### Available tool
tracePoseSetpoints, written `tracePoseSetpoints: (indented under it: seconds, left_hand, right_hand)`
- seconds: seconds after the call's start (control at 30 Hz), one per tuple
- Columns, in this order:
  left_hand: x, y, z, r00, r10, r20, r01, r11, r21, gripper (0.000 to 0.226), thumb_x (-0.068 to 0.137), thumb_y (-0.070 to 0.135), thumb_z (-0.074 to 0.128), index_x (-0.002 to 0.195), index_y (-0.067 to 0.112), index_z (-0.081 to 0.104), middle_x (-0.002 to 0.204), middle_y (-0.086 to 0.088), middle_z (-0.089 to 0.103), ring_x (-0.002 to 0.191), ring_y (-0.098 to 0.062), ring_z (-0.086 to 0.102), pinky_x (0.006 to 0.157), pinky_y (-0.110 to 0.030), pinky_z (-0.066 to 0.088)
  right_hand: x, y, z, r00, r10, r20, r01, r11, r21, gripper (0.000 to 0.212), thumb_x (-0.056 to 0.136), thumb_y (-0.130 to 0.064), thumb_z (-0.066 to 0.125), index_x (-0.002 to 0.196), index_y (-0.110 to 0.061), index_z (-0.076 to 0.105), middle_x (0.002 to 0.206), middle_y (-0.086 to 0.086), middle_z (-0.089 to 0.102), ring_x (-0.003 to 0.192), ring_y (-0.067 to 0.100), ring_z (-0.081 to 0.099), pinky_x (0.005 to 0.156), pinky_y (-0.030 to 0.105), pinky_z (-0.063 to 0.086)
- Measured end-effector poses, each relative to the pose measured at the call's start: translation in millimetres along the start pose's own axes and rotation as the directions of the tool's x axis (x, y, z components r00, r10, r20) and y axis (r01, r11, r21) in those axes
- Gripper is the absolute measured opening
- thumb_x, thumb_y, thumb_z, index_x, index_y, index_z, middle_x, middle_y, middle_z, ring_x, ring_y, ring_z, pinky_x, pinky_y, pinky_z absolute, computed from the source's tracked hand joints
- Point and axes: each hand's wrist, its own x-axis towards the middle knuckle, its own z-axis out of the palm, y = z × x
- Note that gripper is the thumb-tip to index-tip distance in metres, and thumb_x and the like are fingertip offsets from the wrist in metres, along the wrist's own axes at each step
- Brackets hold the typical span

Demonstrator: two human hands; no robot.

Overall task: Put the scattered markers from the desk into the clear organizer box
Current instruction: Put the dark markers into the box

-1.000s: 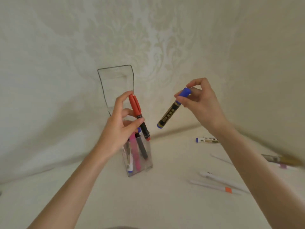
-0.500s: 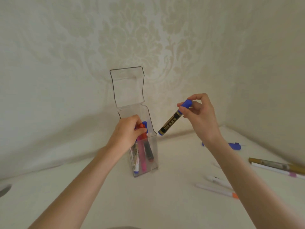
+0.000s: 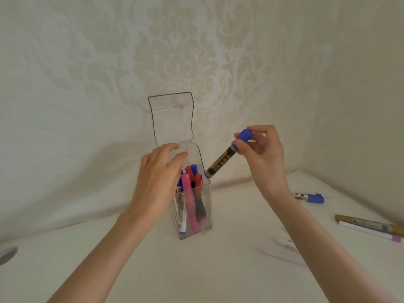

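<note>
A clear organizer box (image 3: 205, 217) stands upright on the desk with its lid (image 3: 171, 119) flipped up at the back. Inside it stand a pink marker (image 3: 189, 202), a red marker (image 3: 197, 189) and blue-capped ones. My left hand (image 3: 158, 178) hovers at the box's left side, fingers spread, holding nothing. My right hand (image 3: 261, 154) pinches the blue cap of a black-and-gold marker (image 3: 223, 160), which hangs tilted with its lower end just above the box's right rim.
More markers lie on the desk at the right: a blue-capped marker (image 3: 309, 197), a gold marker (image 3: 369, 224), a white-and-pink pen (image 3: 371, 234) and two pale pens (image 3: 284, 255) partly behind my right forearm. Patterned walls close the corner. A grey round hole (image 3: 7, 254) sits at far left.
My left hand lowered the red marker into the box and let it go, then opened beside the box. My right hand carried the black-and-gold marker down toward the box.
</note>
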Motion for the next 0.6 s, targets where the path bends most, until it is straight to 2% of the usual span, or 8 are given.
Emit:
tracePoseSetpoints:
  seconds: [0.07,0.13,0.17,0.23,0.3,0.4,0.5,0.6]
  left_hand:
    - [-20,-9,-1,0.990,-0.123,-0.065,0.117,0.989,-0.090,0.042,0.081,0.017,0.066,0.121,0.012,0.055,0.131,-0.019,0.046,0.117,-0.036,0.049,0.094,-0.046,0.042]
    - [-37,-9,5,0.959,-0.267,0.096,0.283,0.902,-0.326,0.062,0.078,0.037,0.062,0.133,0.018,0.042,0.145,-0.016,0.026,0.133,-0.031,0.033,0.102,-0.040,0.035]
    - [-44,-6,9,0.936,-0.299,0.188,0.352,0.832,-0.428,0.075,0.074,0.043,0.062,0.139,0.020,0.032,0.150,-0.012,0.015,0.137,-0.026,0.025,0.104,-0.036,0.032]
    - [-51,0,18,0.903,-0.321,0.286,0.427,0.748,-0.508,0.094,0.070,0.043,0.068,0.144,0.023,0.013,0.154,-0.005,0.005,0.140,-0.019,0.021,0.103,-0.027,0.028]
    - [-54,5,26,0.900,-0.320,0.295,0.434,0.720,-0.542,0.101,0.072,0.034,0.072,0.145,0.025,0.003,0.154,-0.005,0.010,0.138,-0.018,0.027,0.099,-0.021,0.027]
    - [-55,6,33,0.897,-0.340,0.282,0.441,0.668,-0.600,0.099,0.075,0.025,0.071,0.137,0.038,-0.005,0.150,0.000,0.023,0.129,-0.007,0.032,0.095,-0.013,0.028]
    - [-57,3,38,0.892,-0.358,0.275,0.447,0.614,-0.650,0.095,0.075,0.022,0.072,0.130,0.048,-0.001,0.141,0.011,0.027,0.121,0.003,0.030,0.081,0.009,0.025]
    - [-59,-1,42,0.888,-0.378,0.263,0.448,0.578,-0.682,0.094,0.074,0.021,0.073,0.127,0.054,0.003,0.137,0.019,0.026,0.122,0.004,0.031,0.078,0.013,0.022]
  right_hand:
    - [4,-8,10,0.998,-0.056,-0.006,0.057,0.997,0.048,0.028,0.084,-0.002,0.062,0.092,-0.025,0.049,0.097,0.005,0.068,0.083,0.016,0.068,0.078,0.023,0.055]
    - [10,-9,21,0.996,-0.077,0.054,0.077,0.997,-0.012,0.028,0.083,-0.004,0.064,0.091,-0.027,0.050,0.094,0.001,0.066,0.083,0.017,0.068,0.077,0.025,0.055]
    - [11,-7,27,0.993,-0.052,0.110,0.063,0.993,-0.101,0.026,0.083,-0.007,0.064,0.092,-0.026,0.050,0.092,-0.001,0.065,0.082,0.016,0.068,0.075,0.023,0.055]
    - [10,4,37,0.976,0.037,0.214,0.028,0.955,-0.295,0.021,0.083,-0.011,0.065,0.095,-0.022,0.051,0.093,-0.001,0.065,0.081,0.013,0.067,0.069,0.017,0.052]
    - [8,17,43,0.960,0.082,0.267,0.034,0.914,-0.405,0.018,0.084,-0.013,0.064,0.096,-0.018,0.052,0.094,0.000,0.064,0.082,0.011,0.063,0.067,0.014,0.046]
    - [4,35,45,0.935,0.100,0.341,0.134,0.791,-0.597,0.020,0.082,-0.019,0.065,0.099,-0.017,0.054,0.100,-0.004,0.058,0.096,0.009,0.051,0.079,0.019,0.041]
    - [1,47,46,0.906,0.114,0.409,0.238,0.661,-0.712,0.024,0.078,-0.022,0.070,0.099,-0.020,0.059,0.107,-0.005,0.043,0.105,0.012,0.037,0.090,0.025,0.039]
    - [5,46,51,0.881,0.146,0.450,0.293,0.578,-0.762,0.024,0.079,-0.023,0.069,0.102,-0.023,0.066,0.108,0.000,0.043,0.103,0.015,0.036,0.087,0.027,0.039]
